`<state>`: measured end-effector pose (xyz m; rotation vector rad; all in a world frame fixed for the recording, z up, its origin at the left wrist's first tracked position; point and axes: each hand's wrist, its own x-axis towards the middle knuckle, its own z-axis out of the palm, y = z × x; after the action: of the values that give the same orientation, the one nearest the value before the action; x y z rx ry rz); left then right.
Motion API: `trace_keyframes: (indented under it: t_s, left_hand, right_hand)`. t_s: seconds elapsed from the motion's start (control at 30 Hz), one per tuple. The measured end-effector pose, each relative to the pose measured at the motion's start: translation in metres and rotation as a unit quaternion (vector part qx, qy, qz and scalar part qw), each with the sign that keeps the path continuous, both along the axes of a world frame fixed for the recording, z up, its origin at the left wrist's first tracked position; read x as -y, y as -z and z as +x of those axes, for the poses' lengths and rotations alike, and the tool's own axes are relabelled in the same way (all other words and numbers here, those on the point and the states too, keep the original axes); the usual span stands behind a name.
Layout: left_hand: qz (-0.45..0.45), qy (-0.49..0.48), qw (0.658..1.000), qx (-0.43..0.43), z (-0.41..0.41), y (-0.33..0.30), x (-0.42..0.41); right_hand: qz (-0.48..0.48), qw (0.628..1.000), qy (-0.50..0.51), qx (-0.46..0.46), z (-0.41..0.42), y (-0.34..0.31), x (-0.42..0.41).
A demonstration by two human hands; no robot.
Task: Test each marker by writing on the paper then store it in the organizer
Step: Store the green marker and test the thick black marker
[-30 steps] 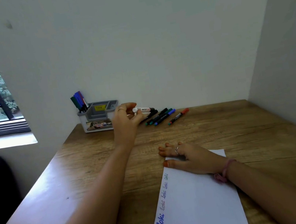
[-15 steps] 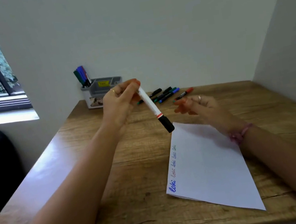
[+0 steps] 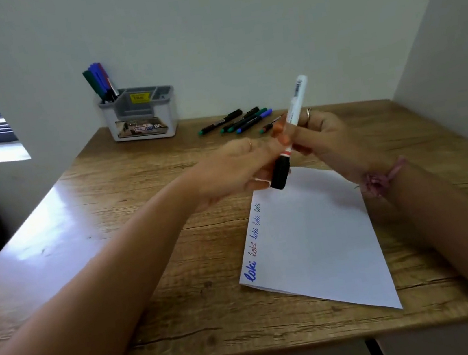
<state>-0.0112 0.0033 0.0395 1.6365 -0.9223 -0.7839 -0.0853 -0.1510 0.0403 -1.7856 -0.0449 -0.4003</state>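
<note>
Marker (image 3: 295, 125) in our hands above paper (image 3: 315, 241), right hand (image 3: 324, 139) gripping its white barrel, left hand (image 3: 234, 168) gripping the black cap.

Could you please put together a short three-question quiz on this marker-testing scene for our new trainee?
1. True or false: the white marker held over the paper still has its black cap on.
2. Which hand grips the white barrel? A) left hand B) right hand
3. Fill in: the markers already stored stand in the ____ compartment of the organizer, as seen from the camera.

Key
1. True; the black cap covers the lower end, pointing at the paper.
2. B; the right hand wraps the barrel, while the left hand's fingers are at the capped end.
3. Left; the untested markers lie loose on the table to the organizer's right.
</note>
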Motion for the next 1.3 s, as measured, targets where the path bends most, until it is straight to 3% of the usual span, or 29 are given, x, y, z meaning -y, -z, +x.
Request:
trace_keyframes:
  t_s: [0.2, 0.43, 0.67, 1.3]
  left_hand:
    - [-0.024, 0.013, 0.999, -0.030, -0.009, 0.003, 0.006]
    - [-0.088, -0.009, 0.995, 0.040, -0.015, 0.006, 0.009]
    - [-0.154, 0.013, 0.988, 0.009, -0.020, 0.008, 0.012]
    - [-0.131, 0.051, 0.990, 0.004, -0.018, 0.009, 0.011]
  right_hand:
    - [-0.025, 0.999, -0.030, -0.006, -0.002, 0.006, -0.008]
    - [0.082, 0.995, -0.041, 0.041, 0.001, 0.009, -0.014]
    - [0.106, 0.990, -0.061, 0.066, -0.003, 0.006, -0.022]
    - [0.128, 0.976, -0.109, 0.138, -0.005, 0.005, -0.022]
